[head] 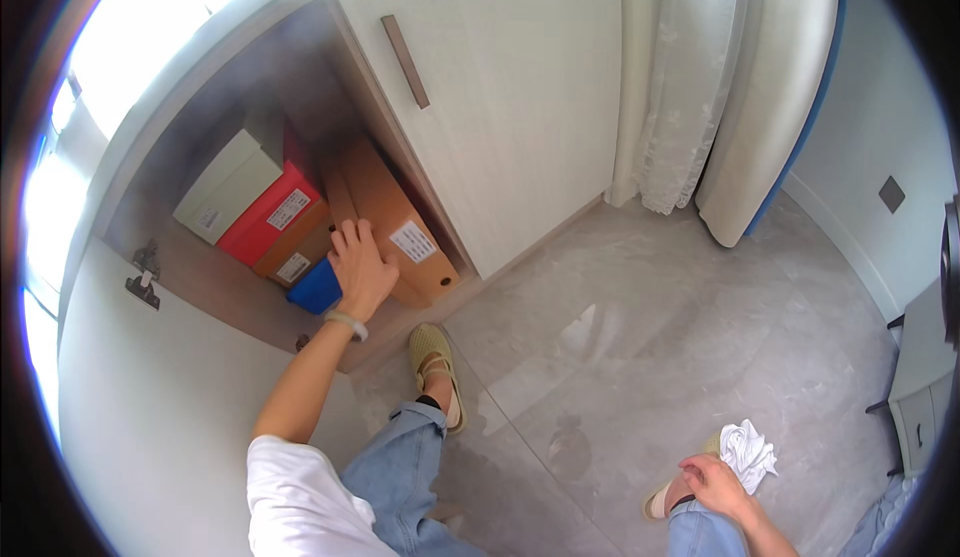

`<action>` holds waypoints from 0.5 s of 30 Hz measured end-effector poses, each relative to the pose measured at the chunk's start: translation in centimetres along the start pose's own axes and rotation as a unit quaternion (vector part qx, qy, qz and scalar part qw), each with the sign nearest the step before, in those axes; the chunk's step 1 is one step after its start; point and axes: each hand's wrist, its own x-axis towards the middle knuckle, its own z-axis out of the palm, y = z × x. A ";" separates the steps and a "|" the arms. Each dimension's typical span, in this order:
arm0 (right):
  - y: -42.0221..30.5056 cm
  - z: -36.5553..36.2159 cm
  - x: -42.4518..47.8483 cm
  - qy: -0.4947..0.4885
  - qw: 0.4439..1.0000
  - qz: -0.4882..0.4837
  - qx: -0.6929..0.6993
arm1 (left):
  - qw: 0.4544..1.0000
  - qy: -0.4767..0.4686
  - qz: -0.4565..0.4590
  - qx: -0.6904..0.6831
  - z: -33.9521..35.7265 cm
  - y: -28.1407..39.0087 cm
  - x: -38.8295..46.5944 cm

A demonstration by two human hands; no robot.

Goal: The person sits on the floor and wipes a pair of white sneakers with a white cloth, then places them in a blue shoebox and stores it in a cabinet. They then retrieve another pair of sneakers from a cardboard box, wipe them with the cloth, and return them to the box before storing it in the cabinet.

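My left hand (pixel 362 268), with a pale bangle (pixel 346 324) at the wrist, reaches into a low cabinet. Its fingers rest on a brown cardboard box (pixel 420 279) that bears a white label. To its left are a stack with a pale grey box (pixel 232 182), a red box (pixel 259 216) and another brown box (pixel 289 264), and a blue box (pixel 313 291) partly hidden by my hand. My right hand (pixel 709 478) lies over my lower leg, fingers curled. Beside it a crumpled white cloth (pixel 747 456) lies by my shoe; no grip on it shows.
An opened cabinet door (pixel 172 392) stands at left, on a metal hinge (pixel 144 283). A closed door (pixel 510 107) with a brown handle (pixel 405 62) adjoins the compartment. Curtains (pixel 682 84) hang behind. A grey cabinet (pixel 915 407) on dark legs stands at right.
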 end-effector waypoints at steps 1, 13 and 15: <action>0.3 0.0 -0.3 0.006 1.000 -0.006 -0.007 | 0.999 -0.034 -0.010 -0.039 -1.9 1.2 -0.7; -0.9 2.6 1.0 -0.002 0.996 -0.057 0.067 | 0.947 -0.193 -0.245 -0.076 2.5 -0.5 8.5; -0.1 2.8 0.5 -0.002 0.996 -0.050 0.069 | 0.954 -0.195 -0.222 -0.056 2.1 0.1 7.1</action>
